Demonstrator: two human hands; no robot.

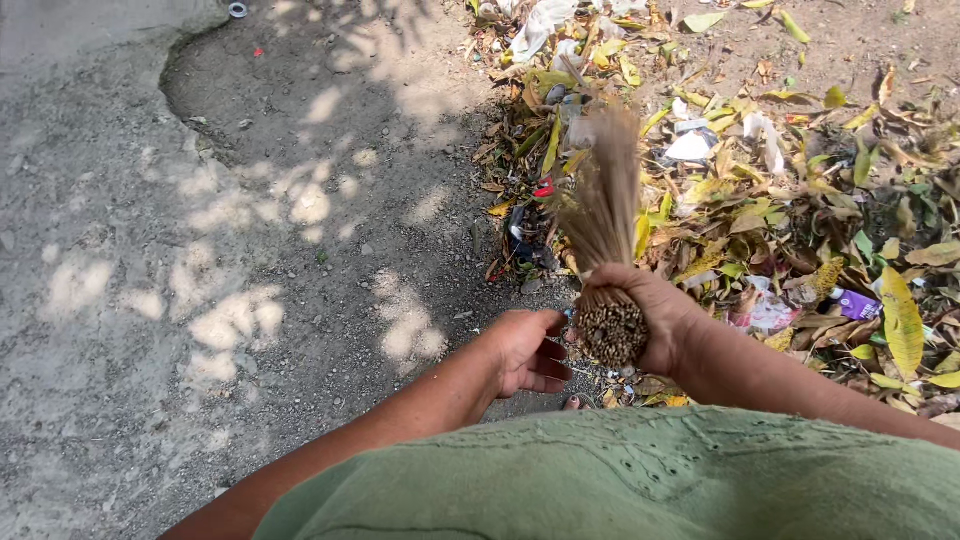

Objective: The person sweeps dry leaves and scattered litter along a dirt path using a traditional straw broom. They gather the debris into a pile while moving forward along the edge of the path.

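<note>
The broom is a bundle of thin, dry, tan sticks, packed tightly at the butt end, where the cut tips face the camera. It points away from the person, its bristles fanning out slightly over the leaf litter on the ground.

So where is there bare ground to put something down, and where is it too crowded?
The bare dirt ground left of the left hand, up to the grey pavement edge, is free. Right of the broom held in the right hand, the pile of leaves and litter is crowded.
</note>
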